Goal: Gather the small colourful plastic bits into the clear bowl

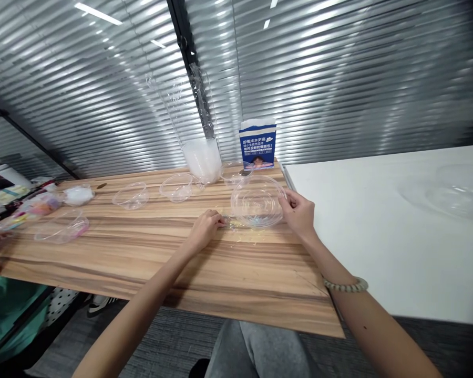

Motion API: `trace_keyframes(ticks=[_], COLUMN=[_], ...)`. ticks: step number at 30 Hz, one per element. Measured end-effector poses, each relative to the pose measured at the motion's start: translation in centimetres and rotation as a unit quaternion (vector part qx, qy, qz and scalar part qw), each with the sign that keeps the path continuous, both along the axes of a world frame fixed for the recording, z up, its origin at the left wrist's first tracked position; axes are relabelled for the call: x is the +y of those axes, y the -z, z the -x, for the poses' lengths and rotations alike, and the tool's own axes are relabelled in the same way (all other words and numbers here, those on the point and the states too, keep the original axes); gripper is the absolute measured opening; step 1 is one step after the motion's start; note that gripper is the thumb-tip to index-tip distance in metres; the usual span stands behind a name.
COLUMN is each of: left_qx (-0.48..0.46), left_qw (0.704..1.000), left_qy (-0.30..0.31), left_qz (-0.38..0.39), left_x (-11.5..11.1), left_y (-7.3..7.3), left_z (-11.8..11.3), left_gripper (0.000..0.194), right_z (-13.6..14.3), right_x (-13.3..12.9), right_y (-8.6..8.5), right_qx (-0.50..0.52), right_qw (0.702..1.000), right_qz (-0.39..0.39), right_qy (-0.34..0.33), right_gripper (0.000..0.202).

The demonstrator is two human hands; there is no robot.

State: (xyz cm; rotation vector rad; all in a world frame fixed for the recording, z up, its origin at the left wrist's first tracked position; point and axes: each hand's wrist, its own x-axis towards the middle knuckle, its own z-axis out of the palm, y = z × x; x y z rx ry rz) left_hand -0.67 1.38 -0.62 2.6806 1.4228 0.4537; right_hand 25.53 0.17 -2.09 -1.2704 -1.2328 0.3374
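"So, what did the right hand [299, 212] have?"

"A clear bowl [258, 202]. Its fingers were pinched together on the right side of the rim."

"And where was the bowl?"

"Near the right end of the wood surface [236, 283], in front of the blue bag [258, 149]. I couldn't tell whether its base touched the wood."

"What about the left hand [208, 227]?"

"It was low down, just left of the bowl, with its fingers curled in and bunched. The tips were at the edge of some crinkled film [233, 224], which lay partly beneath the bowl."

"Did they grip the film?"

"I couldn't tell; they might only have touched it."

"What stood close by?"

"A tall, clear stack [203, 163] stood behind the left hand. Other bowls [176, 187] sat farther left, well apart from the fingers."
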Motion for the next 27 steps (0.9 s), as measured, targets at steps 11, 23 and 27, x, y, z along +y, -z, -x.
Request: trace_keyframes(ticks=[11, 23, 27], left_qx=[-0.101, -0.201, -0.218], left_qw=[0.987, 0.963, 0.971], left_qy=[0.006, 0.081, -0.088], left_qz=[-0.121, -0.163, -0.050], left_x=[-0.2, 1.7, 3.4], left_y=[-2.7, -8.2, -4.9], left_z=[-0.8, -4.7, -1.2], left_gripper=[0.015, 0.015, 0.016], right_z=[0.1, 0.3, 0.2], right_x=[0.0, -0.3, -0.2], right_y=[-0.2, -0.3, -0.3], right_qx=[-0.004, 0.007, 0.012], right_qw=[1.000, 1.000, 1.000], right_qz=[0.001, 0.003, 0.008], right_qy=[0.003, -0.003, -0.001], right_gripper=[0.037, 0.038, 0.037])
